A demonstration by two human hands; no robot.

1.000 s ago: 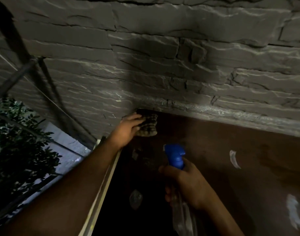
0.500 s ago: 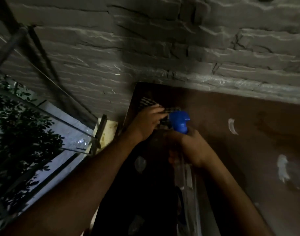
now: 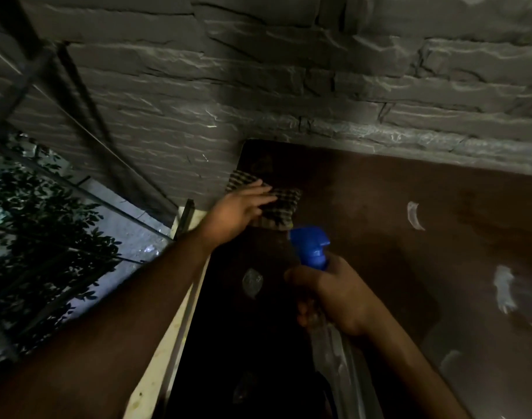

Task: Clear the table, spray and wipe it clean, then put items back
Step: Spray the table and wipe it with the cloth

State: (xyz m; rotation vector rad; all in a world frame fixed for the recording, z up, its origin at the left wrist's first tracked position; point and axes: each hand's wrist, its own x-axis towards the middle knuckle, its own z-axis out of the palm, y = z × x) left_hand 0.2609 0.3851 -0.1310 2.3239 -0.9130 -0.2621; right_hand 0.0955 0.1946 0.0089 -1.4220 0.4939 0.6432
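Left hand (image 3: 239,208), fingers straight, presses a checked cloth (image 3: 275,204) flat on the far-left corner of the dark brown surface (image 3: 379,207), just beside the stone wall (image 3: 258,86). Right hand (image 3: 337,293) grips a spray bottle (image 3: 311,247) with a blue head, held near the cloth.
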